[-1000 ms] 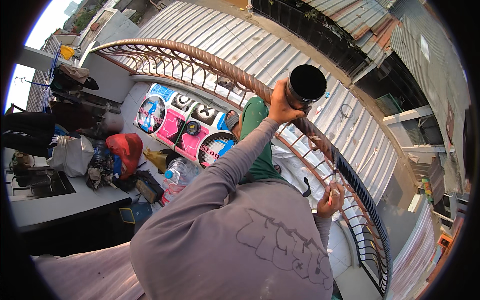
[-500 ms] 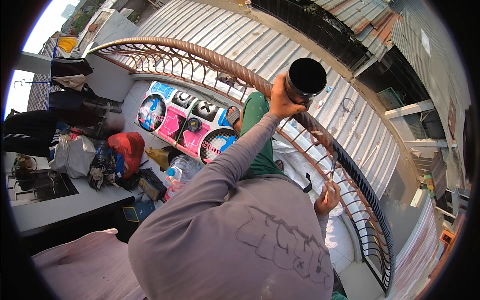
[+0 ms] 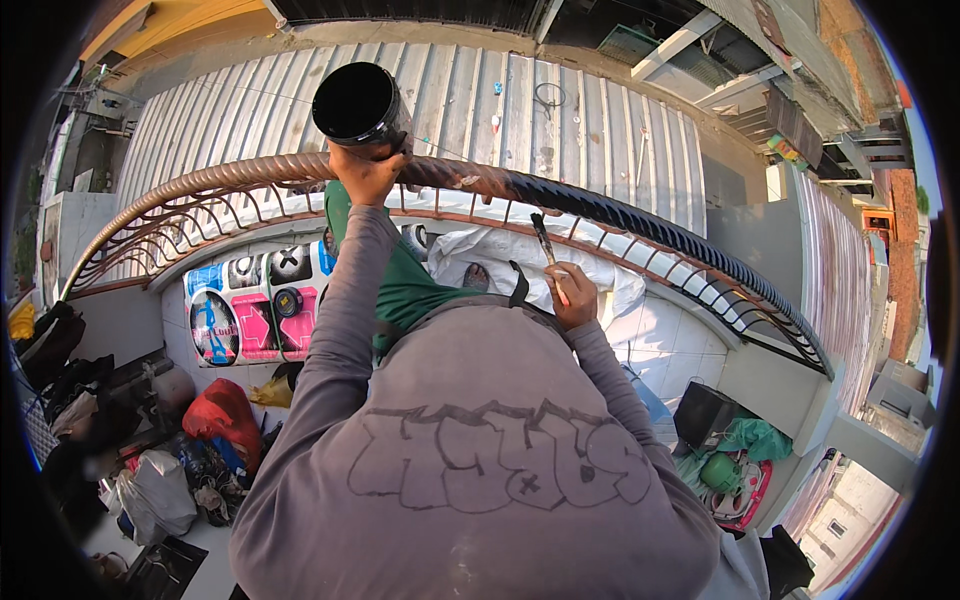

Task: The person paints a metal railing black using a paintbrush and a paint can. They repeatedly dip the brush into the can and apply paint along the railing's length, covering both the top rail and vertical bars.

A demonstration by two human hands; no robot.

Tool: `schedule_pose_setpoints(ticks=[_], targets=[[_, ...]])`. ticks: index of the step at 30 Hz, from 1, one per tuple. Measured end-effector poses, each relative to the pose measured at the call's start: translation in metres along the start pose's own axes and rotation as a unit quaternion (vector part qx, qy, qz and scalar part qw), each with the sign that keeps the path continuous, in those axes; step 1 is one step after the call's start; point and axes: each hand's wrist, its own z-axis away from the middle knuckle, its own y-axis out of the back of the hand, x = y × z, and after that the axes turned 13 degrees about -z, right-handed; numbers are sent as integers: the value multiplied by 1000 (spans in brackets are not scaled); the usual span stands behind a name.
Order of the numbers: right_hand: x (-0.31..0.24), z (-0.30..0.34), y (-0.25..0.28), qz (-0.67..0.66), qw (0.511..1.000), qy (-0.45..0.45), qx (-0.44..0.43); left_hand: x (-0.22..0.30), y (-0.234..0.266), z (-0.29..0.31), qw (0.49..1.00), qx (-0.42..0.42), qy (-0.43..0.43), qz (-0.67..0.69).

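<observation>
My left hand [image 3: 368, 172] is closed round a round can [image 3: 392, 115] with a dark, glossy inside. The can sits at the twisted top rail [image 3: 470, 176] of a curved metal railing, above its brown stretch. From about the middle rightward the rail has a shiny black coat [image 3: 620, 219]; the left part is brown. In my right hand [image 3: 573, 297] is a paintbrush [image 3: 544, 240], gripped by its handle. Its dark bristles point up, just on the near side of the rail and apart from it.
Beyond the railing lies a corrugated metal roof [image 3: 470, 85]. White sheeting [image 3: 600, 280] covers floor by the railing. At left stand a pink, blue and white panel [image 3: 262, 318], a red bag [image 3: 222, 412] and a whitish sack [image 3: 158, 495]. A black box [image 3: 703, 415] stands at right.
The view has swung to the right, so the railing now runs across it. The brush has moved from close against the rail to a spot nearer me. Both hands keep their holds.
</observation>
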Motion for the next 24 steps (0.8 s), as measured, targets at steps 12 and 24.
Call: schedule_pose_setpoints(ticks=[12,24], targets=[[6,-10,7,-6,999,-25,35,5,0,-4,997,-7,9,79],[-29,-65,-6,-47,998,19,40,4,3,-7,995,-15,-45,86]])
